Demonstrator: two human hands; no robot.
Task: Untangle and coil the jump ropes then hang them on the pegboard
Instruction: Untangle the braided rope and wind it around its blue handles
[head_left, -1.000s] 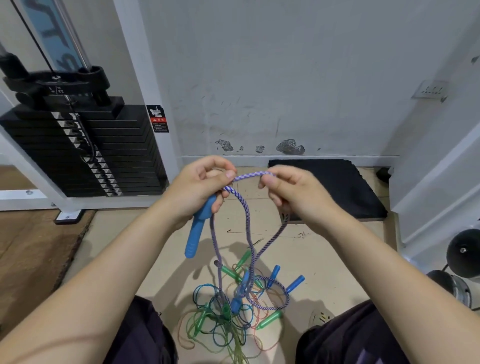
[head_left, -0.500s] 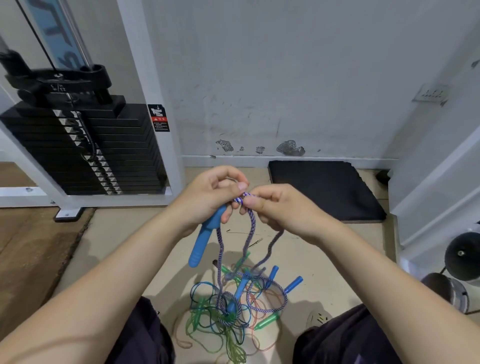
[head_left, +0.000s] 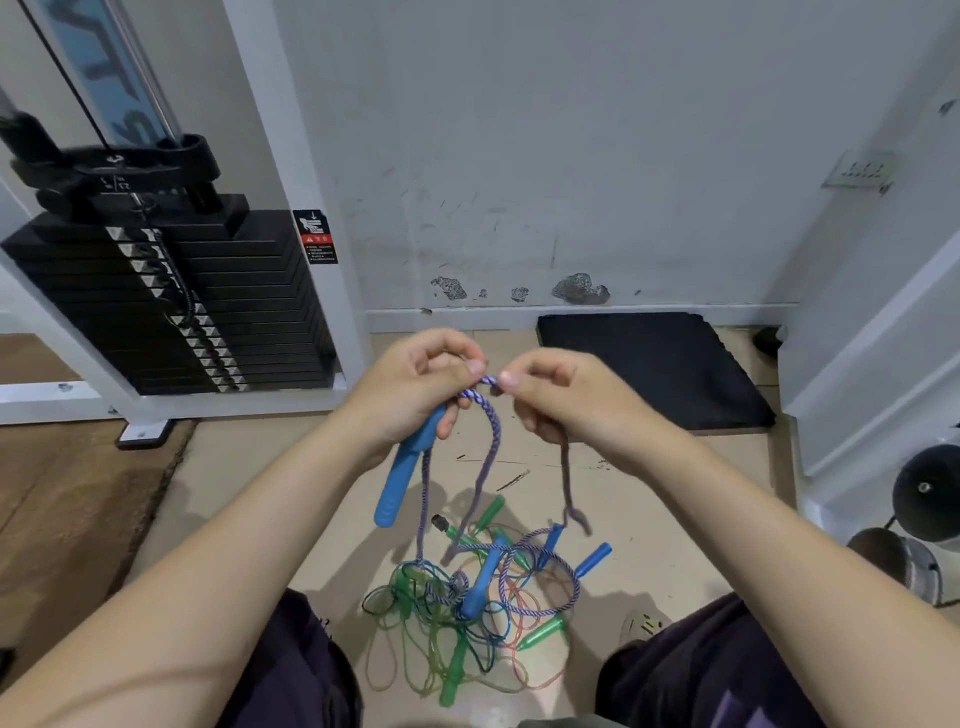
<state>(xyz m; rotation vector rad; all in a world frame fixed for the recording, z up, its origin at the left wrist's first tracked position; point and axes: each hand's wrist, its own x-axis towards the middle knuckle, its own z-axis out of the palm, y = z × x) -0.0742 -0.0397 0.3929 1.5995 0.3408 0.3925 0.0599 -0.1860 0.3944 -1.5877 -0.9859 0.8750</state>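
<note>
Left hand (head_left: 415, 384) grips blue plastic handle (head_left: 402, 475) plus braided purple-white jump rope (head_left: 485, 421); right hand (head_left: 558, 397) pinches same rope just beside. Best: feed even loops, keep tension. Rope tail runs into tangled pile of green, blue, orange ropes (head_left: 467, 618) on floor (head_left: 649, 493) between knees; snag likely. Weight stack (head_left: 171, 296) by floor's far-left edge, black mat (head_left: 654, 364) at far wall.

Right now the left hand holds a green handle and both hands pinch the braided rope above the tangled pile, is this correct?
Not quite: the head view shows the handle in the left hand is blue, not green. Both hands, the right hand too, do pinch the braided rope above the tangled pile.
</note>
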